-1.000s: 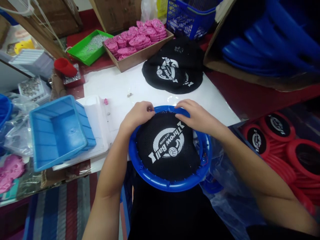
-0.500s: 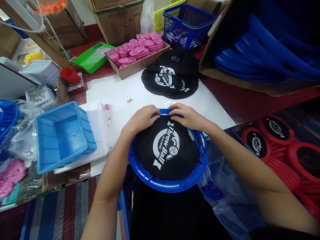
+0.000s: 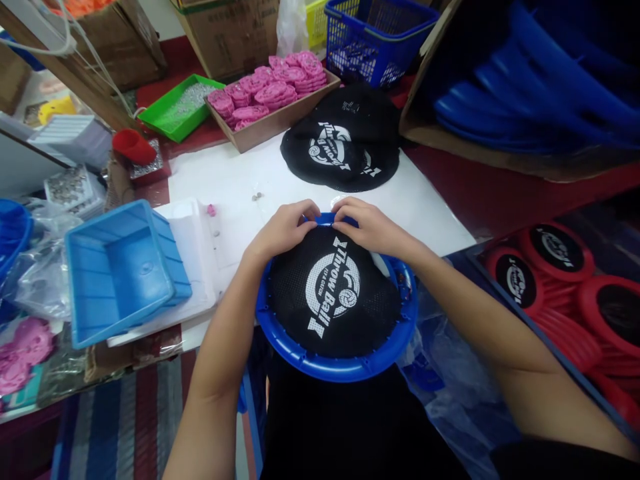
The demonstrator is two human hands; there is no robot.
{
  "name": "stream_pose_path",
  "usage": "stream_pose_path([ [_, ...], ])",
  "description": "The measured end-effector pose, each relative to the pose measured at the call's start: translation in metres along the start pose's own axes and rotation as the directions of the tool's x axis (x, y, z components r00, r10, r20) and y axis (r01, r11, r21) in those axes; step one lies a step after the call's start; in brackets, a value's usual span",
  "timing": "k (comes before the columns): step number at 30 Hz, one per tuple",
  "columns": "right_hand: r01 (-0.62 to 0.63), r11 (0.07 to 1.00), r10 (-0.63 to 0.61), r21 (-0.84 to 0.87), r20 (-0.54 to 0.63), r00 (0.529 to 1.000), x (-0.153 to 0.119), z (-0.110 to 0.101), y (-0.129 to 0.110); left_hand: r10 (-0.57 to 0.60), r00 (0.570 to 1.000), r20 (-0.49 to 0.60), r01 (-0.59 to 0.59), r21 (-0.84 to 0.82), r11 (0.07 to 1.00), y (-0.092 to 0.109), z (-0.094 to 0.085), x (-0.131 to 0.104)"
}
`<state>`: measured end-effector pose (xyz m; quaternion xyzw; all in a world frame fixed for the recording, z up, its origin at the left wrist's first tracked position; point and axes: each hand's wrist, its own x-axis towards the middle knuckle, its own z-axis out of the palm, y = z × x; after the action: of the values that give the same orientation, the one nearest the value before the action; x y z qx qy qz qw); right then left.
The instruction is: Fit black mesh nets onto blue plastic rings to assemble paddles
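A blue plastic ring [image 3: 335, 371] rests at the table's front edge against my body, with a round black mesh [image 3: 287, 287] lettered "Throw Ball" lying inside it. Small pegs show along the ring's inner edge. My left hand [image 3: 287, 230] pinches the far rim, thumb on the mesh edge and fingers curled over the ring. Just to its right, my right hand [image 3: 373, 230] grips the same rim the same way. Beyond the hands lies a pile of black mesh discs [image 3: 340, 143] with the same print.
To the left stands a light-blue bin [image 3: 117, 267] on a white tray. A carton of pink pieces [image 3: 273, 87], a green tray [image 3: 165, 123] and a blue basket [image 3: 345, 40] line the back. Blue rings [image 3: 480, 113] fill a box at right, above red rings [image 3: 560, 313].
Both hands stay on the far rim; the fingers have curled in and the thumbs moved slightly toward the mesh edge. The view has shifted a little.
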<state>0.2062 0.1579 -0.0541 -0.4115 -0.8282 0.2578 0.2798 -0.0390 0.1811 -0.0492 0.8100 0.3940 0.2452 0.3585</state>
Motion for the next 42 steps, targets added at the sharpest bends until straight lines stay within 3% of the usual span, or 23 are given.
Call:
stream_pose_path([
  [8, -0.069, 0.997, 0.071, 0.029, -0.084, 0.994, 0.001, 0.012, 0.006, 0.020, 0.999, -0.026, -0.020, 0.010, 1.000, -0.009, 0.007, 0.007],
  [19, -0.133, 0.989, 0.123, -0.065, -0.129, 0.984, 0.004, 0.021, 0.011, 0.009, 1.000, -0.022, -0.004, 0.213, 0.977, -0.002, 0.009, 0.004],
  [29, -0.148, 0.986, 0.131, -0.075, -0.187, 0.974, 0.005, 0.027, 0.017, 0.094, 0.995, -0.015, -0.090, 0.175, 0.980, -0.002, 0.005, 0.002],
  [37, -0.141, 0.990, 0.139, -0.002, -0.167, 0.976, 0.003, 0.020, 0.021, -0.047, 0.998, 0.030, 0.043, 0.115, 0.992, -0.007, 0.006, 0.006],
  [42, -0.142, 0.989, 0.146, 0.031, -0.159, 0.976, 0.004, 0.021, 0.021, -0.024, 0.999, 0.046, 0.017, 0.145, 0.989, -0.001, 0.007, 0.006],
])
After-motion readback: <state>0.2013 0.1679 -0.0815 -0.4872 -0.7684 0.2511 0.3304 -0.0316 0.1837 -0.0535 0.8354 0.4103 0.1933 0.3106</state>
